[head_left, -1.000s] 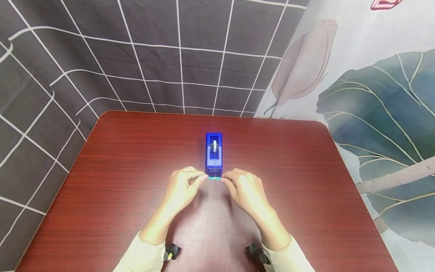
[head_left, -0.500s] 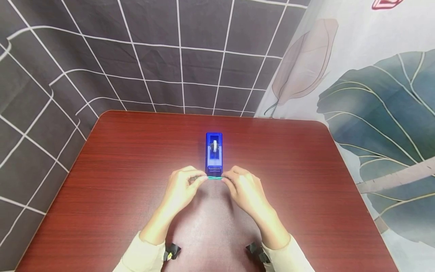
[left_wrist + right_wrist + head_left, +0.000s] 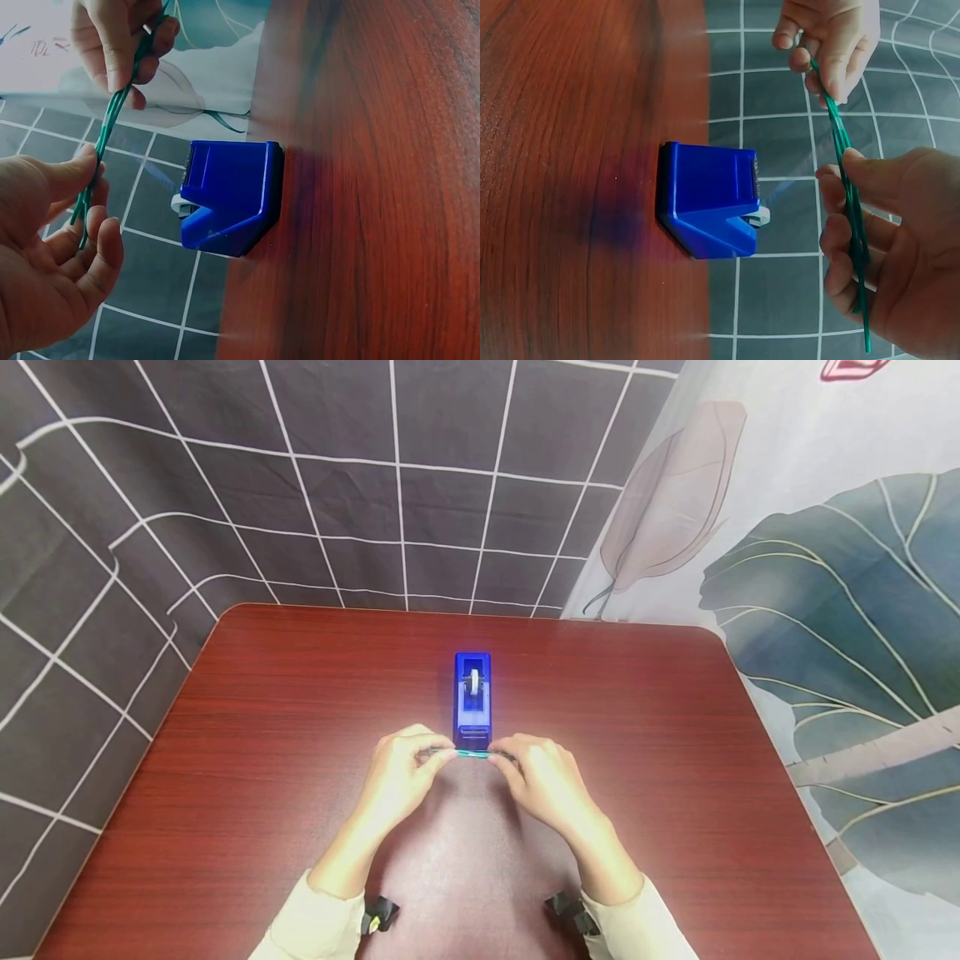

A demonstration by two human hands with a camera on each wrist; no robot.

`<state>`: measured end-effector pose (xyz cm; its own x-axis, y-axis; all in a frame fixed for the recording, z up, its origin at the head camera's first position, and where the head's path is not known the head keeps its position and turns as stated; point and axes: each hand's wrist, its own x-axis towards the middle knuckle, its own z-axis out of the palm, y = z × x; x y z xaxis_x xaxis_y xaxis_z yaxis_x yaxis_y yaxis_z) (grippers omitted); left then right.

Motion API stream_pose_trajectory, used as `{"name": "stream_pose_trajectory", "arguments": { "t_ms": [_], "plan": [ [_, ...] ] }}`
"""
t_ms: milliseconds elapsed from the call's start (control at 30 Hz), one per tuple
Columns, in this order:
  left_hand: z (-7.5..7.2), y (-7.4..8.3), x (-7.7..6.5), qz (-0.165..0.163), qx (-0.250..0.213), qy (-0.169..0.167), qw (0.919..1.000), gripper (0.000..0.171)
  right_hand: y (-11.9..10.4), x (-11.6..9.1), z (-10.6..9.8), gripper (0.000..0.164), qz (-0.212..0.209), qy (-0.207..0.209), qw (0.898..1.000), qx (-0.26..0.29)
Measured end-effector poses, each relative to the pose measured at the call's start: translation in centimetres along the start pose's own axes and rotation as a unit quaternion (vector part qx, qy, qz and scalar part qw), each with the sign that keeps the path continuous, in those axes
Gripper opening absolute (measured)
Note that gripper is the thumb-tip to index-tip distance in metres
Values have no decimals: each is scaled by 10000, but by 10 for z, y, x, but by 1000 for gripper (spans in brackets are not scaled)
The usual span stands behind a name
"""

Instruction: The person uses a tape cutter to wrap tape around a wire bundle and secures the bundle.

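Note:
Both hands hold a bundle of thin green twisted strands (image 3: pixel 472 753), like wire or twist ties, raised in front of a blue tape dispenser (image 3: pixel 472 693). My left hand (image 3: pixel 401 770) pinches its left end between thumb and fingers; loose strand ends stick out past the fingers in the left wrist view. At the other end, my right hand (image 3: pixel 547 778) pinches the bundle (image 3: pixel 843 142), whose tail runs down along the palm. The dispenser (image 3: pixel 229 191) stands on the table with a white roll core inside. A faint bluish streak extends from it toward the bundle; whether this is tape, I cannot tell.
The reddish-brown wooden table (image 3: pixel 315 693) spreads around the dispenser. Behind it hangs a dark grey cloth with white grid lines (image 3: pixel 337 502). A white curtain with large leaf prints (image 3: pixel 840 593) hangs on the right. Black wrist mounts (image 3: pixel 381 914) sit near both sleeves.
Both hands stay almost in place, still pinching the green bundle. The strands between the fingertips shift slightly, and the right hand moves very little. The dispenser has not moved.

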<state>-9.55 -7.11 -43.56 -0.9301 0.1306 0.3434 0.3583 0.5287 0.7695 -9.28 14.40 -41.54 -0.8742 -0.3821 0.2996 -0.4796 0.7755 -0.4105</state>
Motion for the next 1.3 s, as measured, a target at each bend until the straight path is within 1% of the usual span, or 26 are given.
{"name": "stream_pose_trajectory", "arguments": {
  "t_ms": [133,300,400,467,567,667,800,933,1067,1200,1300],
  "plan": [
    [0,-1,0,59,-9,12,10000,6,1,1,0,5,109,-34,9998,139],
    [2,0,1,46,-27,1,10000,6,3,3,2,29,376,-68,9990,228],
    [3,0,1,35,-66,-25,10000,7,4,4,4,30,623,-126,9976,288],
    [4,1,1,-11,-88,-34,10000,8,5,4,4,24,723,-135,9967,347],
    [4,2,2,-194,-106,-53,9997,10,5,4,4,17,729,-101,9966,383],
    [4,3,2,-394,-7,-83,9992,12,5,4,4,12,676,-40,9971,342],
    [4,2,3,-554,127,-178,9982,17,4,3,4,10,613,44,9979,224],
    [4,1,3,-602,151,-280,9977,20,3,3,4,13,514,105,9986,68],
    [3,1,3,-547,181,-331,9978,17,2,3,4,18,491,95,9987,-46],
    [3,1,3,-519,96,-288,9982,14,2,3,3,27,533,-4,9985,-87],
    [3,0,3,-526,2,-210,9984,13,2,3,3,30,563,-75,9983,-110]
  ]
}}
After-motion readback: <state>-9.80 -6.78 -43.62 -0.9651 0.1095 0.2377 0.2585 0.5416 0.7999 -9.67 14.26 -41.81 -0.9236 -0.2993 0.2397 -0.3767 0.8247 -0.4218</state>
